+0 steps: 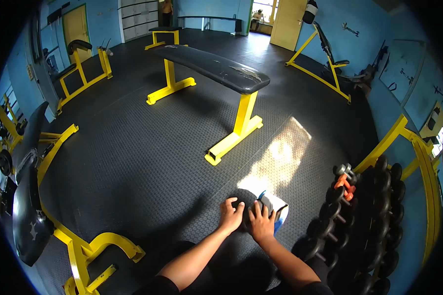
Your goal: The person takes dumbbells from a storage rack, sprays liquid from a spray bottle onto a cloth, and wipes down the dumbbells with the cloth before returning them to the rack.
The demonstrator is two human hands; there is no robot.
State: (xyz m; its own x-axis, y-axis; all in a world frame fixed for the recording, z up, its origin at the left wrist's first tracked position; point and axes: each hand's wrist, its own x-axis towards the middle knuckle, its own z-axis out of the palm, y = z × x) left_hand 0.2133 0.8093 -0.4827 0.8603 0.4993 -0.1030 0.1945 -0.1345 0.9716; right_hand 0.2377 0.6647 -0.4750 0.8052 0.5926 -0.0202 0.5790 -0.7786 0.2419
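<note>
Low over the floor in front of me, both hands are at a black round weight (245, 197), its lower part hidden by them. My left hand (230, 217) is closed at its left edge, fingers curled. On the other side, my right hand (262, 222) rests bent fingers and thumb against it. A grey piece (267, 200) shows just past the right fingertips. Beside that hand lies a white and blue thing (279, 205), partly covered, its kind unclear.
A yellow-legged bench (216, 69) stands ahead. To my right are racked dumbbells (325, 228), with small orange dumbbells (345, 188) among them. A black-padded yellow machine (32, 216) is close on the left. Sunlight falls on the rubber floor (133, 147). Two people are far back.
</note>
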